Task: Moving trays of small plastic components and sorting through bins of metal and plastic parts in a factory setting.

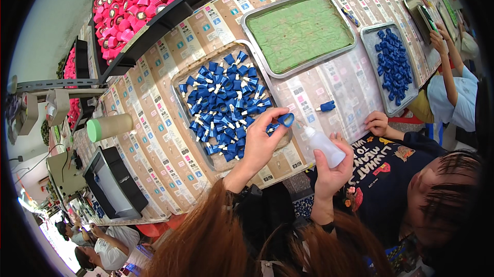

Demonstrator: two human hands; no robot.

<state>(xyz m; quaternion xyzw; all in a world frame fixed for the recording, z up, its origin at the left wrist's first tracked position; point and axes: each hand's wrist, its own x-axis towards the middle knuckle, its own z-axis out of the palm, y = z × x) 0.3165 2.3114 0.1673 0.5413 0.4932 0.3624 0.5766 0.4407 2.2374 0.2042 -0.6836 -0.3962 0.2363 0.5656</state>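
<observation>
Between the fingertips of my left hand point(260, 140) is a small hollow blue piece point(286, 119), its opening turned up. My right hand point(332, 169) is wrapped round a translucent white squeeze bottle point(328, 149). The bottle tilts so its thin nozzle points up and left, close to the blue piece; I cannot tell if they touch. Under and beyond my left hand lies a metal tray point(218, 56) full of blue pieces with pale tips point(221, 104). One blue piece with a pale tip point(327, 106) lies alone on the table, beyond the bottle.
A tray point(314, 64) lined with green cloth point(298, 27) lies beyond. Right of it, another tray point(374, 71) holds blue pieces. A co-worker's hand point(377, 122) rests at the table edge on my right. Leftward stand a black bin point(149, 35) of pink pieces and a green-lidded cylinder point(110, 127).
</observation>
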